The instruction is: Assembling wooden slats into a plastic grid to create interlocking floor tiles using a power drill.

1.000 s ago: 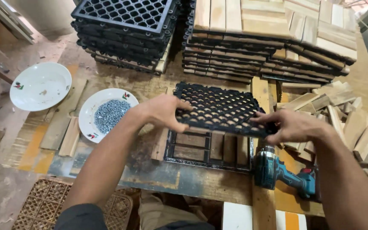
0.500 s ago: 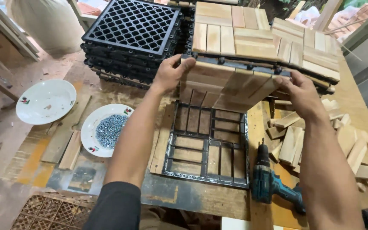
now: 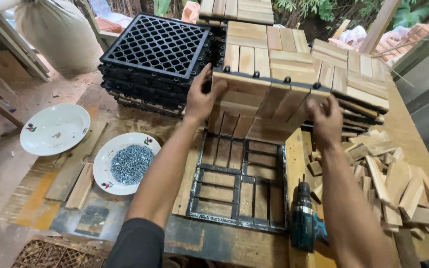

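Both my hands hold up a square wooden deck tile (image 3: 266,101), made of slats on a black plastic base, tilted with its far edge raised against the stack of finished tiles (image 3: 294,54). My left hand (image 3: 200,97) grips the tile's left edge and my right hand (image 3: 326,119) grips its right edge. Below the tile, a black metal jig frame (image 3: 237,181) lies flat on the workbench.
A stack of black plastic grid bases (image 3: 157,54) stands at the back left. A white plate of screws (image 3: 127,163) and an empty white plate (image 3: 54,129) lie to the left. A teal cordless drill (image 3: 304,218) lies right of the jig, beside a pile of wood slats (image 3: 398,178).
The tile was held with its black grid side up over the jig; it has been flipped wood side up and carried away from me toward the finished stack.
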